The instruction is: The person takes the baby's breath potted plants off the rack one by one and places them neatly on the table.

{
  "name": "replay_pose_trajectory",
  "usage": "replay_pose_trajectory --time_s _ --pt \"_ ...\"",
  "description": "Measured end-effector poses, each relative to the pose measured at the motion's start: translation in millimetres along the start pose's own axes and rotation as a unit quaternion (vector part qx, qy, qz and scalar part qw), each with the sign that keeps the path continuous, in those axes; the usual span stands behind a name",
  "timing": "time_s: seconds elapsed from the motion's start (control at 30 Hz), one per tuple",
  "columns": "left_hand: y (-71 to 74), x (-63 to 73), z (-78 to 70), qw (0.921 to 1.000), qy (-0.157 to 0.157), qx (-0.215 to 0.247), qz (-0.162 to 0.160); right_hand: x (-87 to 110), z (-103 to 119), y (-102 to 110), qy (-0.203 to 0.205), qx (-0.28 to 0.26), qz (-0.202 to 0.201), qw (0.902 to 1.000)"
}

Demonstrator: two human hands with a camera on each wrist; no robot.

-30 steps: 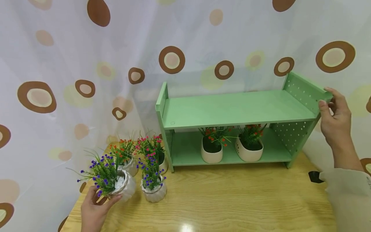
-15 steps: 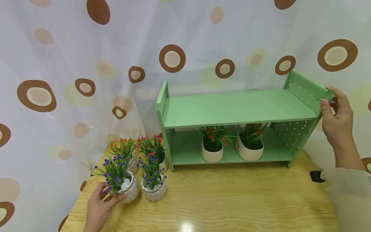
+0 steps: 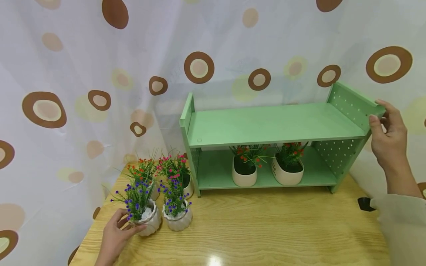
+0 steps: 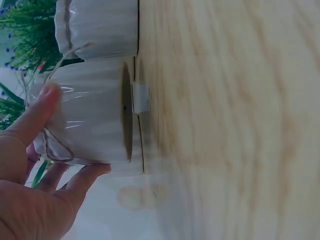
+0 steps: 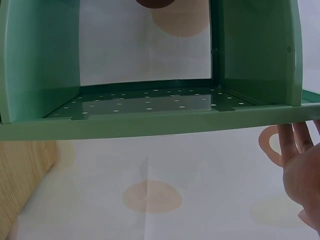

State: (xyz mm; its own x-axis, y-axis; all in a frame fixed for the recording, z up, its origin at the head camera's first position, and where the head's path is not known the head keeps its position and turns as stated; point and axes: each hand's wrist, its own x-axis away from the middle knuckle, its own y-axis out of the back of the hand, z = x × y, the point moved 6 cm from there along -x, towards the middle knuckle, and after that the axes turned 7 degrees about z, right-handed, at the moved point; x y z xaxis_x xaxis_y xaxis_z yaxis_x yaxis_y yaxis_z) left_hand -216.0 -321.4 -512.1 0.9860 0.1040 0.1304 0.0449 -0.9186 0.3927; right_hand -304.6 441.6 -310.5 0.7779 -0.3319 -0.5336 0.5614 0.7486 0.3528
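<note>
My left hand (image 3: pixel 116 232) grips a white fluted flower pot (image 3: pixel 152 221) of purple flowers, thumb and fingers around its side. In the left wrist view, twine circles this pot (image 4: pixel 95 107) and its base shows close over the wood. Right of it stands a similar pot of purple flowers (image 3: pixel 178 220). Behind are an orange-flowered plant (image 3: pixel 141 170) and a pink-flowered pot (image 3: pixel 188 186). At the far right my right hand (image 3: pixel 389 138) holds the top front corner of the green two-tier shelf (image 3: pixel 276 123), thumb and fingers on its perforated side panel.
Two cream pots with red flowers, the left pot (image 3: pixel 244 177) and the right pot (image 3: pixel 288 173), stand on the lower shelf board. The wooden table (image 3: pixel 266 229) ends at the left by a patterned curtain (image 3: pixel 83 55). A small black object (image 3: pixel 365 204) lies near the right sleeve.
My left hand has moved right with the flower pot, closer to the other purple-flowered pot, and the pot has come down slightly. My right hand stays on the shelf's corner.
</note>
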Motion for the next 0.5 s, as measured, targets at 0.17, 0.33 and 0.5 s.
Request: replay_pose_trajectory --time_s 0.17,0.33,0.5 --pt "-2.1 -1.8 4.3 0.9995 0.007 0.019 0.025 -0.4 -2.3 1.2 0.001 -0.002 -0.010 0.9999" --pt "0.4 -2.6 9.9 0.9982 0.025 0.010 0.053 -1.9 -0.8 0.2 0.012 -0.001 -0.012 0.9999" --pt "1.7 -3.3 11.6 0.9976 0.034 -0.005 0.061 -1.6 1.2 -0.5 0.011 0.003 -0.014 0.9998"
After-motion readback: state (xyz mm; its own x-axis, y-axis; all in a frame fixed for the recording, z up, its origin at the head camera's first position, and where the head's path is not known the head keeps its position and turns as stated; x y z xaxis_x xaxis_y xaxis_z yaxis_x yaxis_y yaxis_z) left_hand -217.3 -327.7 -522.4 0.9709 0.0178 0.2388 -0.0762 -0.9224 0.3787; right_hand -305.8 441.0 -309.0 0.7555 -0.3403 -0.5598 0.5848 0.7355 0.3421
